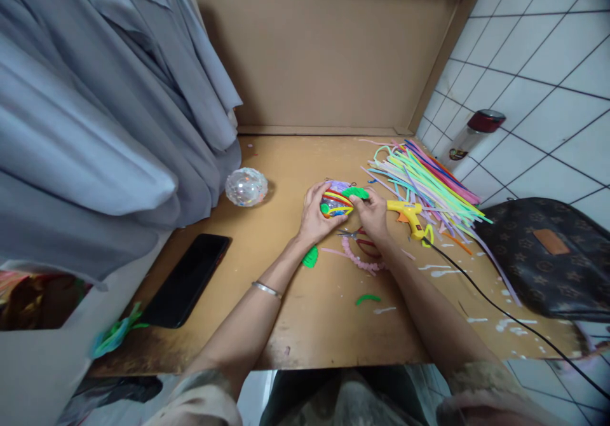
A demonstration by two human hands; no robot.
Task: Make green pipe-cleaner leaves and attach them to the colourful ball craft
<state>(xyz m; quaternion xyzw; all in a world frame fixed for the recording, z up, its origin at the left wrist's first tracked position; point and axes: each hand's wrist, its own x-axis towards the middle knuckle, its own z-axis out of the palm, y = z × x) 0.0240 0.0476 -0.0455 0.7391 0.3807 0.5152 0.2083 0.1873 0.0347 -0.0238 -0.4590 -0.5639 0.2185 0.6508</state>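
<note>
- Head view: near the middle of the bench (290, 159), fingers of the left hand (314, 213) grasp the decorated ball (337, 203); fingers of the right hand (372, 215) pinch a green leaf (356, 192) at it.
- Coloured strips (339, 196) are already on; the loose leaf (311, 257) seems not yet used.
- Leftward is open until the clear ball (246, 187); rightward the glue gun (406, 210) stands close.

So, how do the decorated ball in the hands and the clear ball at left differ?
The decorated ball is gripped in the left hand, the right hand at its green piece; the clear ball rests on the table. The decorated ball is brightly multicoloured; the clear ball is mostly transparent. Both look roundish.
</note>
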